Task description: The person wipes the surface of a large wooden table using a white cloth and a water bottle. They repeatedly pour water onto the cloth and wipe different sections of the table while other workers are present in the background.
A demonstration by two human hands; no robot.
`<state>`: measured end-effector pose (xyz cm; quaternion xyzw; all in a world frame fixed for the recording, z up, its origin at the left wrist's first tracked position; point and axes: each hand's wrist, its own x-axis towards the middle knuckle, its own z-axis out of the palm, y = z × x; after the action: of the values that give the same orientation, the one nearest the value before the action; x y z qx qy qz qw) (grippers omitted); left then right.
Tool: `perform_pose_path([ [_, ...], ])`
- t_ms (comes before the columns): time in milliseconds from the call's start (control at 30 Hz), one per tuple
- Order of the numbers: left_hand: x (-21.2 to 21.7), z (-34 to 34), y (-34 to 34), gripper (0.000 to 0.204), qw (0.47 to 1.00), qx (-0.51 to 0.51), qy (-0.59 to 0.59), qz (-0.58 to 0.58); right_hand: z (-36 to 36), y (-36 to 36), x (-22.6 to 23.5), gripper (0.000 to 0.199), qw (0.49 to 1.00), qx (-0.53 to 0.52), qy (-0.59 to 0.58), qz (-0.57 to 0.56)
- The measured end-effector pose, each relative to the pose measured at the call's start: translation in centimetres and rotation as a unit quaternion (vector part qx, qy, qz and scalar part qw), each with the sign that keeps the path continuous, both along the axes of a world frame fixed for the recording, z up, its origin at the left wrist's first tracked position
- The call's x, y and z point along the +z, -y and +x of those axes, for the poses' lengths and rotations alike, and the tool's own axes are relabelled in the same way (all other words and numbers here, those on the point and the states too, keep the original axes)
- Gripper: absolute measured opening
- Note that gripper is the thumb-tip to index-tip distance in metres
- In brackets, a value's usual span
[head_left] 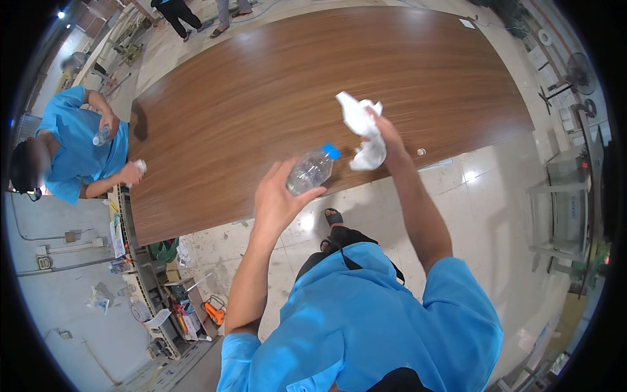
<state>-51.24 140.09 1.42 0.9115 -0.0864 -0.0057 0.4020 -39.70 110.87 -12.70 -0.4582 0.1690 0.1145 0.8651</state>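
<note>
My left hand (274,201) is wrapped round a clear plastic bottle (309,172) with a blue cap. The bottle tilts, its cap end up and to the right, above the near edge of the wooden tabletop (261,98). To the right of it, my right hand (388,138) grips a crumpled white cloth (363,124), which may be paper. Part of the cloth hangs below the fingers and part sticks out toward the far side. Bottle and cloth are apart. A small round pale object (421,151) lies on the tabletop to the right of my right wrist.
A co-worker in a blue shirt (81,140) stands at the table's left end, holding a clear bottle (101,135) and something white (140,166). Legs of other people (177,16) show beyond the far edge. A fan (581,73) stands at the right; shelves with tools (189,307) are lower left.
</note>
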Motion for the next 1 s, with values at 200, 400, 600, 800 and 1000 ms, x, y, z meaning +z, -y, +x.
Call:
perform_pose_path([
  [200, 0.5, 0.1, 2.8, 0.065, 0.978, -0.025, 0.082, 0.192, -5.8, -4.1, 3.1, 0.033, 0.985, 0.037, -0.017, 0.165],
  [400, -0.3, -0.3, 4.2, 0.054, 0.964, -0.047, 0.095, 0.242, -7.2, -2.5, 2.4, 0.031, 0.994, 0.004, -0.022, 0.108],
  [600, -0.4, 0.5, 7.2, 0.062, 0.956, -0.063, 0.066, 0.279, -7.6, -0.6, 2.2, 0.031, 0.999, -0.017, -0.027, 0.034],
  [800, -3.7, 3.4, 13.6, 0.062, 0.979, -0.052, 0.064, 0.189, -4.7, 5.3, -4.7, 0.022, 0.999, -0.003, 0.044, -0.011],
  [1000, -6.6, 4.0, 19.2, 0.067, 0.997, 0.007, -0.057, -0.043, 3.1, 32.7, -9.1, 0.020, 0.489, -0.141, 0.192, -0.839],
])
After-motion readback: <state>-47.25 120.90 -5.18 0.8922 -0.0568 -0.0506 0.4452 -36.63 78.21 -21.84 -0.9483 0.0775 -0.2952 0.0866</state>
